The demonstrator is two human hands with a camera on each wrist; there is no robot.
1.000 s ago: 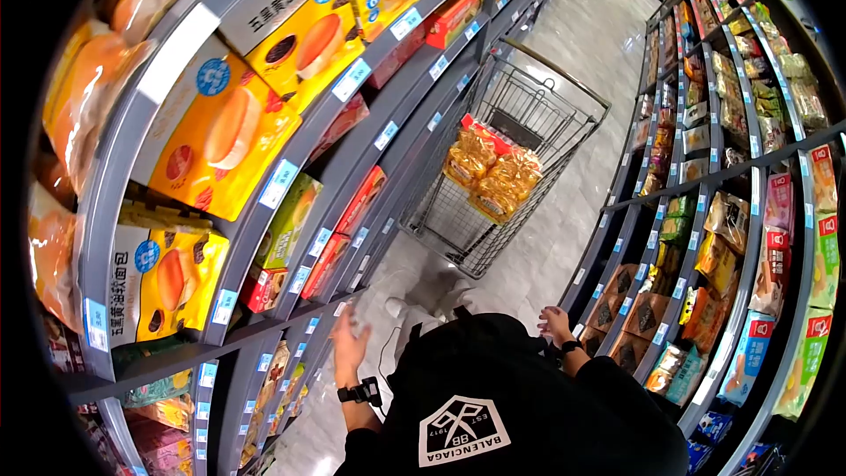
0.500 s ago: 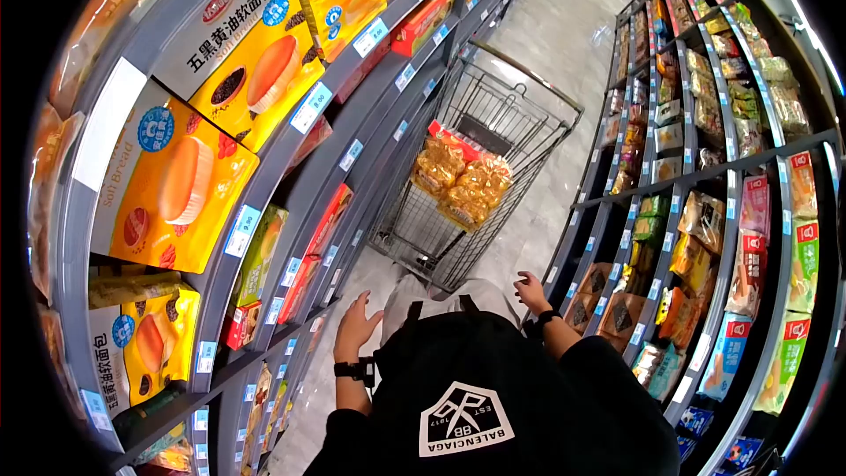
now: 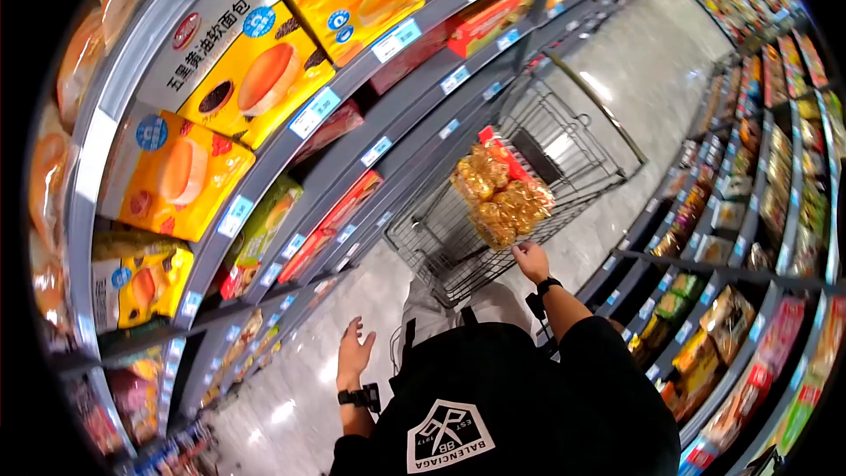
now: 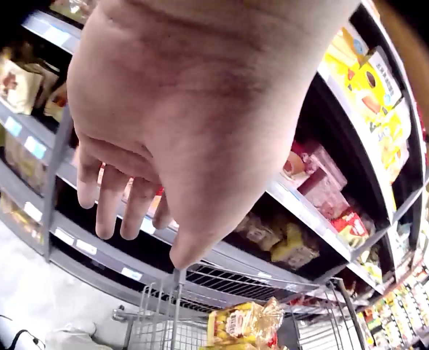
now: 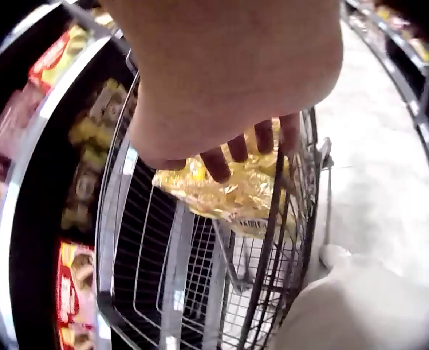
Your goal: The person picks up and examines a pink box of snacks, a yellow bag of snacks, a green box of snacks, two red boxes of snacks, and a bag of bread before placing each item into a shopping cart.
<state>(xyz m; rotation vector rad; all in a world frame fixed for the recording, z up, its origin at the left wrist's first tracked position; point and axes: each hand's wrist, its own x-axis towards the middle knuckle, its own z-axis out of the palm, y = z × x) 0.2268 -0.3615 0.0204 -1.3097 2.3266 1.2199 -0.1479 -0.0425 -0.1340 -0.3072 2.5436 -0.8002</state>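
Note:
A wire shopping cart [image 3: 597,106] stands in the aisle just ahead of the person's legs. Shiny gold packages with a red strip [image 3: 502,198] lie in its basket. The right hand [image 3: 530,262] is at the near end of the cart, close beside the gold packages; in the right wrist view its fingers [image 5: 214,164] reach out over the basket and overlap the rim. On the other side, the left hand [image 3: 354,354] hangs between the person's body and the shelves, its fingers loosely extended and holding nothing.
To the left, shelves [image 3: 374,152] carry yellow bread bags [image 3: 181,172] and red boxes [image 3: 330,225]. Another shelf row with packaged snacks [image 3: 714,326] lines the right side. Pale shiny floor [image 3: 291,388] runs between them.
My right hand has moved forward from beside the body to the near end of the cart. The left hand stays raised at the side. The view has turned and the cart appears closer.

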